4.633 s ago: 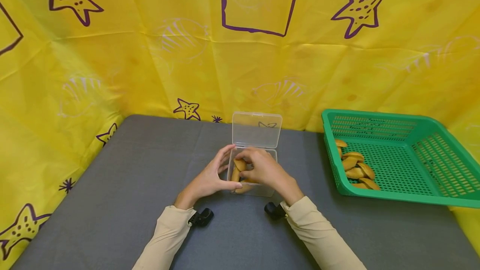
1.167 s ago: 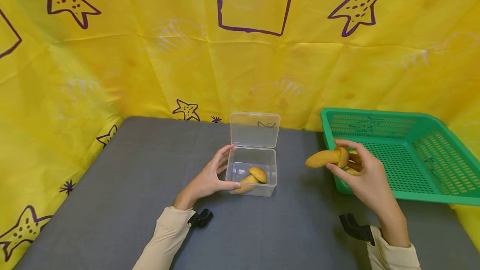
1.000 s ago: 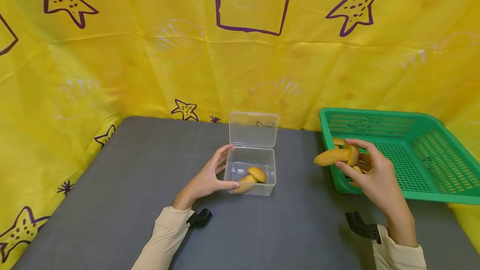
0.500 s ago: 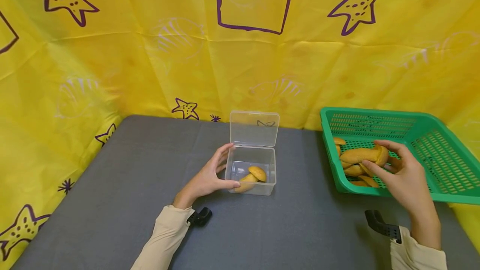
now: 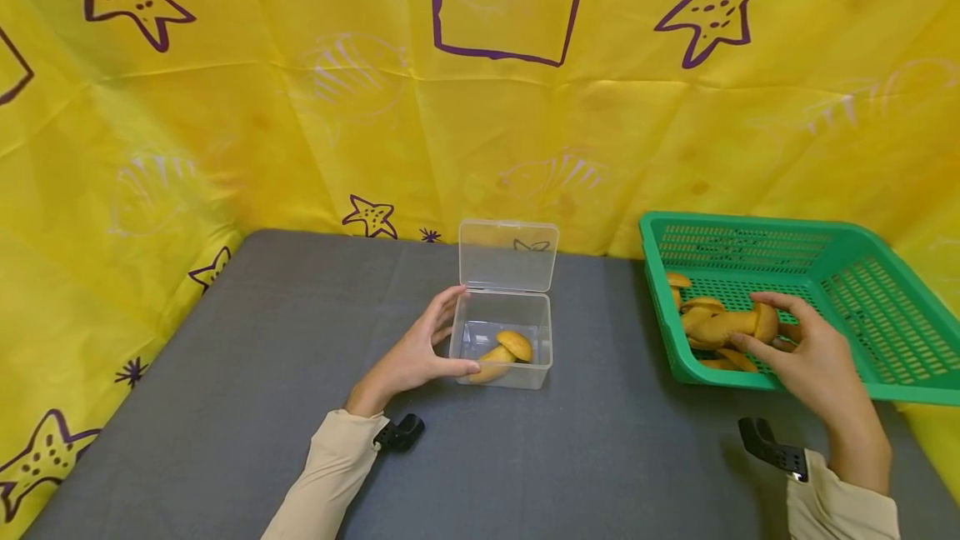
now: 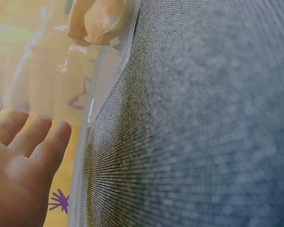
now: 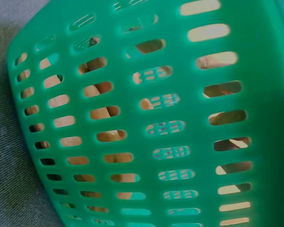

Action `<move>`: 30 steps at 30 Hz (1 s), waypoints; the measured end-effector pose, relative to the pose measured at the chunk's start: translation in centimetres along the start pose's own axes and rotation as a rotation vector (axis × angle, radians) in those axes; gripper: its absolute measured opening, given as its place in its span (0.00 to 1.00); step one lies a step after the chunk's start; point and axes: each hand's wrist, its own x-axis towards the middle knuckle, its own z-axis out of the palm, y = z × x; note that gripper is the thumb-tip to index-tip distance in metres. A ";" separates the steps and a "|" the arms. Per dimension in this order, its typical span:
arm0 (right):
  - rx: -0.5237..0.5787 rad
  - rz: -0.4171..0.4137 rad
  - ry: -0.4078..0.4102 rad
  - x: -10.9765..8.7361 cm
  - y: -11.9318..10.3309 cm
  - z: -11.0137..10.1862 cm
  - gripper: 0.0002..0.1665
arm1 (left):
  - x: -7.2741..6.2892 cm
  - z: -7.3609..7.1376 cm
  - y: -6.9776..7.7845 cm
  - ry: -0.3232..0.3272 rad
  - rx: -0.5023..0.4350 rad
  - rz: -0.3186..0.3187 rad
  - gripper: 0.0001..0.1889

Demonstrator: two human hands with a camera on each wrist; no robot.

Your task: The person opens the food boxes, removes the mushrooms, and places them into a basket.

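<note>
A clear plastic box (image 5: 540, 357) stands at mid-table with its lid raised. My left hand (image 5: 416, 357) holds the box's left side, thumb at the front corner and fingers at the back; in the left wrist view several fingertips lie against the plastic wall. Inside the box lies one mushroom (image 5: 514, 347) with a tan cap and pale stem. Over at the right, my right hand (image 5: 813, 361) pinches another mushroom (image 5: 723, 328) by its cap, low inside the green basket (image 5: 750, 388), its stem pointing left. The right wrist view shows the basket's slotted wall, and the hand is hidden there.
Several more mushrooms (image 5: 703, 307) lie along the basket's left end, partly under the held one. A yellow cloth (image 5: 360, 132) with sea-animal drawings hangs behind the grey table (image 5: 247, 407). The box's upright lid (image 5: 507, 257) stands close before that cloth.
My right hand has taken a mushroom out of the box, carried it right and lowered it into the basket among the others. My left hand has stayed at the box.
</note>
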 end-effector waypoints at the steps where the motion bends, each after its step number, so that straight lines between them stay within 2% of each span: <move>1: -0.015 -0.011 -0.004 0.1 0.1 0.0 0.37 | 0.0 0.0 0.0 -0.001 0.000 -0.001 0.55; 8: -0.124 -0.087 -0.017 0.6 0.1 0.5 0.34 | 0.1 0.0 0.0 -0.004 -0.003 0.000 0.55; 16: -0.161 -0.050 -0.062 0.6 -0.1 0.8 0.32 | 0.1 0.0 -0.1 -0.005 0.000 0.005 0.55; 30: -0.198 -0.035 -0.062 0.6 -0.1 0.9 0.32 | 0.0 0.0 -0.1 -0.008 -0.008 0.010 0.55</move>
